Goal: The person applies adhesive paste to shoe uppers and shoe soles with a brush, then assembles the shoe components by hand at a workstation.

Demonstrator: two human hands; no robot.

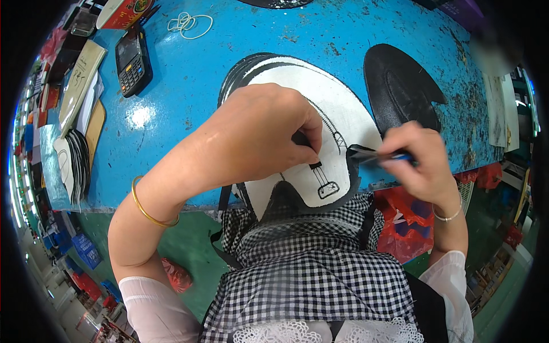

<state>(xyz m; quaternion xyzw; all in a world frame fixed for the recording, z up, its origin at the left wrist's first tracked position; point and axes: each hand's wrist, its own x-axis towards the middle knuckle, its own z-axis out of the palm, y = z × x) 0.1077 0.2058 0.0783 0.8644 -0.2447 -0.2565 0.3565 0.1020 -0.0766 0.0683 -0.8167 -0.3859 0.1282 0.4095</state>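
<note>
You have the white-faced piece point(337, 166) at the centre of the frame, on top of a stack of dark-edged pieces on the blue surface point(189, 86), its lower lobes reaching the near edge. Your left hand point(271, 128) lies across it with thumb and fingertips pinched together just above the stitched outline point(329, 190); whether anything is caught between them, you cannot tell from here. Your right hand point(416, 157), right of centre, is wrapped around a blue-handled tool point(369, 154) whose grey tip, blurred, sits at the notch in the black border point(353, 166).

This looks like close work along the edge, probably trimming. To do it well, steady the piece with your left fingertips close to the notch, but clear of the tip's line. Let the tip follow the border with short, light strokes, angled away from the white face and its stitching, since a slip inward could nick either. Turn the piece rather than twisting your right wrist at the tight curve. The lower lobes seem poorly backed near the edge, so drawing the piece further onto the surface should give firmer support.
</note>
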